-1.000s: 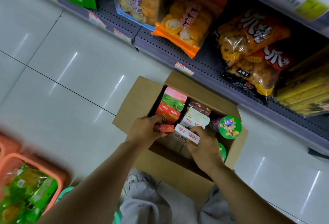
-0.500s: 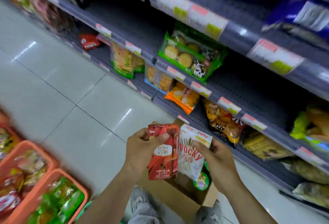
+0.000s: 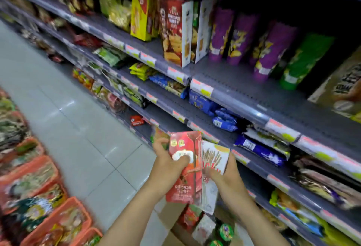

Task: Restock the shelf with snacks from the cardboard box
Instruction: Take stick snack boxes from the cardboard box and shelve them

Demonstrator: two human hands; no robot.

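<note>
Up in front of the shelving, we hold two snack boxes side by side, upright and touching along their long edges. Our left hand [image 3: 168, 165] grasps the red box [image 3: 186, 169], thumb pressed across its printed front and the other fingers wrapped behind its left edge. Our right hand [image 3: 224, 177] grips the white box [image 3: 214, 159], the fingers curled around its right side and lower part; the white box sits slightly behind the red one and shows a picture of biscuit sticks. Below our wrists the cardboard box [image 3: 172, 220] stands open on the floor, with more packets inside, among them a white packet [image 3: 203, 228] and a round green lid [image 3: 226, 231], though motion blur makes the rest hard to tell apart. To the right runs the shelf [image 3: 240, 89], its grey perforated boards edged with price tags. On the upper board stand a yellow carton [image 3: 140, 9], a dark red biscuit carton [image 3: 173, 31], purple tubes [image 3: 242, 40] and a green tube [image 3: 300, 62], with a bare stretch of board in front of the tubes. Blue packets [image 3: 224, 120] lie on the board beneath. Orange baskets [image 3: 58, 216] of wrapped snacks line the left side, across the pale tiled floor [image 3: 82, 148].
</note>
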